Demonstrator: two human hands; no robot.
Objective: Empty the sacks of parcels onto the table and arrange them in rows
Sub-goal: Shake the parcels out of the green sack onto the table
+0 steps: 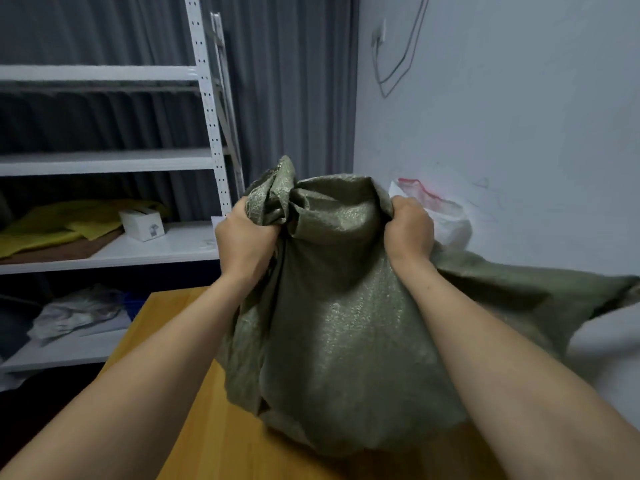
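Head view. Both hands are closed tight on the upper end of a green woven sack. The left hand bunches a fistful of cloth at one corner. The right hand clenches the other corner, with a slack fold between them.

The sack hangs below the hands, and its bulging lower end rests on the wooden table between the forearms. Its long axis runs roughly upright from the fists down to the tabletop. A loose flap spreads out under the right forearm. Whether the gripped end is the mouth or the closed bottom cannot be told, and no parcels are visible.

The step in hand appears to be the emptying of the sack. If the mouth points down, the next move probably calls for lifting and shaking with both grips kept firm. If it points up, the sack must first be turned over.

Beyond the right hand lies a white bag. Left of the left hand stand white shelves holding a small box.
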